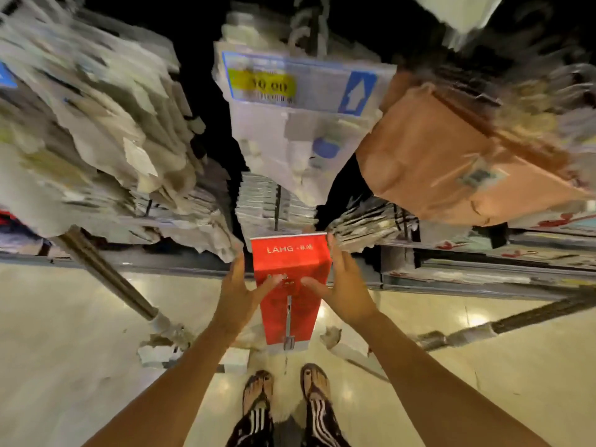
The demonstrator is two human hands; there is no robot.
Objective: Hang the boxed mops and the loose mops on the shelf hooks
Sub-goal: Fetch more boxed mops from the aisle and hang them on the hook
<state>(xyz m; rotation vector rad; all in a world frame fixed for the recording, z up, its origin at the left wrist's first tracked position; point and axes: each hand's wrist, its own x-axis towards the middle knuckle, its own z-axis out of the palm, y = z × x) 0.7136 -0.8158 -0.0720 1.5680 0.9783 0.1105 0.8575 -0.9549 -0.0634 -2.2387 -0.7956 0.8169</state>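
Note:
A long red mop box (292, 262) with "LAHG" printed near its top stands upright in front of me, its lower end just above the floor. My left hand (240, 291) grips its left edge, thumb across the front. My right hand (343, 285) grips its right edge the same way. Above the box hang rows of white packaged goods (283, 146) on hooks, the nearest stack carrying a price label (296, 83) with a yellow tag and a blue arrow. A loose mop with a metal pole (103, 272) leans at the left, its white head by the floor.
A tan packaged item (451, 162) hangs at the upper right. Another dark pole (516, 317) with a wrapped mop head lies at the right on the shiny cream floor (80, 366). More white bundles (84, 133) hang at the left. My sandalled feet (287, 388) stand below the box.

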